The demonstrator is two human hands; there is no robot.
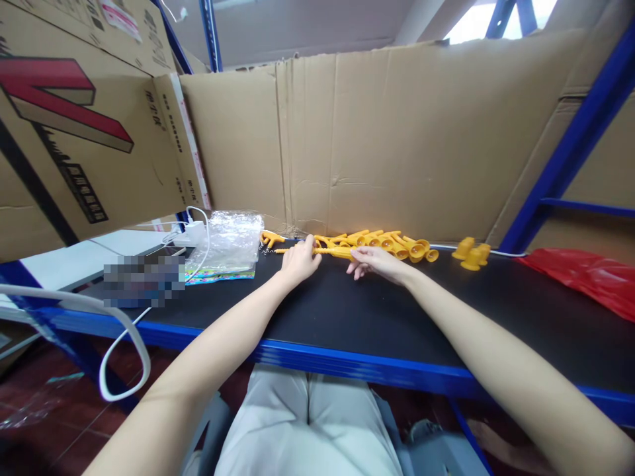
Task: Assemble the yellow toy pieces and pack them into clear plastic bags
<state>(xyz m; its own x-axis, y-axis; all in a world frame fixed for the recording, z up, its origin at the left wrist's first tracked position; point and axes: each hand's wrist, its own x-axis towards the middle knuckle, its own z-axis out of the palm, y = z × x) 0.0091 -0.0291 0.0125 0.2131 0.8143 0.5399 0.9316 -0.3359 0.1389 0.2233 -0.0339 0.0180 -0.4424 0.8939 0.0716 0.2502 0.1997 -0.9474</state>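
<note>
Head view, mid-frame: left hand [299, 260] grips a yellow rod [333, 252] over the tabletop [347, 304]; right hand [376, 262], loosely open, seems only to touch it; pinching both ends would steady it.

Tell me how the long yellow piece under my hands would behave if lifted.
Probably stiff: the yellow piece lies straight between left hand and right hand. Likely light, being thin plastic. Its narrow shape might slip from a loose grip.
</note>
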